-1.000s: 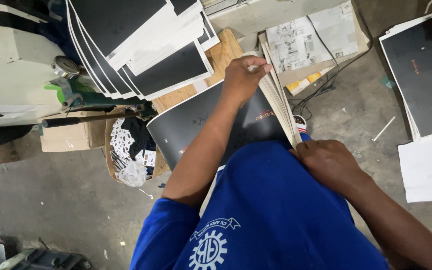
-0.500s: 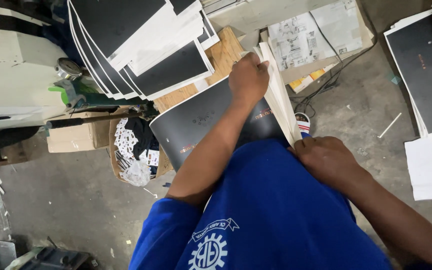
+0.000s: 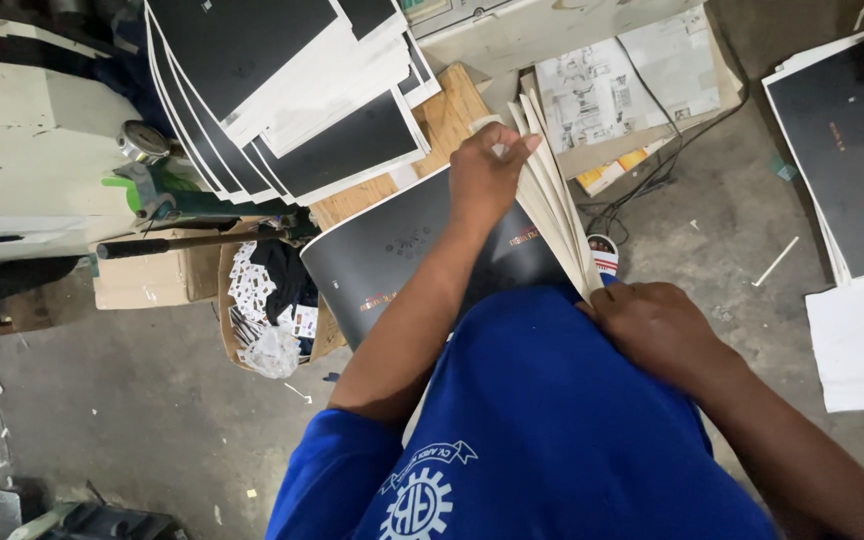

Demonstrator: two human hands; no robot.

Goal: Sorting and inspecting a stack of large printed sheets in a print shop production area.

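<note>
I look down over my blue shirt at a stack of large printed sheets (image 3: 552, 205), black on the face and cream on the back, held against my front. My left hand (image 3: 484, 172) is at the stack's far end, fingers bent over the fanned edges, and a glossy black sheet (image 3: 392, 250) curls away below it. My right hand (image 3: 657, 325) grips the near end of the same stack, where the sheets pinch together at my waist.
Fanned black and white sheets (image 3: 282, 90) lie on a wooden board (image 3: 447, 115) at top. More black sheets (image 3: 842, 140) lie on the floor at right. A box of paper scraps (image 3: 267, 305) stands left, beside a cream machine (image 3: 32, 130). Cables (image 3: 652, 175) run across the concrete.
My left hand has shifted along the far end of the stack and the sheets now fan out more. My right hand stays gripping the near end.
</note>
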